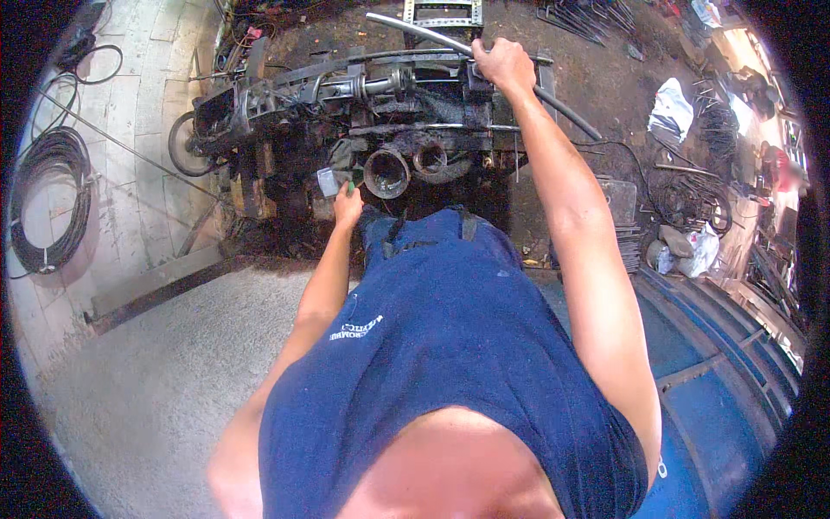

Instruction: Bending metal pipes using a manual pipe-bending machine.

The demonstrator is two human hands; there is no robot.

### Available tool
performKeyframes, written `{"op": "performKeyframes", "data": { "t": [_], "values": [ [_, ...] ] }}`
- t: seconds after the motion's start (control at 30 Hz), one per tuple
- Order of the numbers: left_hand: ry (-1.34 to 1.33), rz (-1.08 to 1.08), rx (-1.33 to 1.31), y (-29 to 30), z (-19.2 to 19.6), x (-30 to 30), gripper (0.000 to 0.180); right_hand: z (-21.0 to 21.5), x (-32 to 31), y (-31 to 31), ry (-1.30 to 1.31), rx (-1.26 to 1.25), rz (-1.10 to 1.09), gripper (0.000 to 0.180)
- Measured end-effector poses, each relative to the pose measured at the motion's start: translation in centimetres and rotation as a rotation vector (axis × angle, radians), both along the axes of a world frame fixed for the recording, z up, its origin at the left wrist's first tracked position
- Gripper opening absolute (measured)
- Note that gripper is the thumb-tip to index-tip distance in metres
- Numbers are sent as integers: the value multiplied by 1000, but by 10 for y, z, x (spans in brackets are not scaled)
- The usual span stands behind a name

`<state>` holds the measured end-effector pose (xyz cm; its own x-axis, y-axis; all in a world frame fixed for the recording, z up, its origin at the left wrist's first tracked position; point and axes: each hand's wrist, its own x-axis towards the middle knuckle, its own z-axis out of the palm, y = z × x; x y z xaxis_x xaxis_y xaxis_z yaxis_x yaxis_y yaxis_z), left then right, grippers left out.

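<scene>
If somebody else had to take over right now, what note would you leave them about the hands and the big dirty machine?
Right hand: closed around the curved grey metal pipe lying across the top of the machine.
Left hand: low at the machine's front, fingers at a small green-handled part beside the round steel socket.
Done: pipe sits in the machine and shows a bend.
Left: whether bending is finished cannot be told; both hands are on the work.

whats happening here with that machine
A person in a blue sleeveless shirt stands over a grimy black metal machine. Their right hand grips a long bent grey metal tube lying across its top. Their left hand reaches down at the machine's front, beside a round rusty steel die.
</scene>
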<state>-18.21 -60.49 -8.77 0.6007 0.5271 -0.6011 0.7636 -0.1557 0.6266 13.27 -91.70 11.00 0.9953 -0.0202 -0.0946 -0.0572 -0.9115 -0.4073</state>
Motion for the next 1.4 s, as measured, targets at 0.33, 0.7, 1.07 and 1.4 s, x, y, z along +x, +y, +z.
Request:
{"op": "performKeyframes", "data": {
  "t": [0.33,0.7,1.07,1.4],
  "values": [
    [94,-96,119,1,6,0,51,3,1,-1,46,-34,-21,62],
    [95,-161,237,-8,25,6,55,2,-2,2,29,-26,-7,61],
    [67,-122,199,-4,19,2,54,0,1,1,41,-19,-9,61],
    [29,-149,246,3,3,-4,55,7,0,9,61,-25,-5,63]
  ]
}}
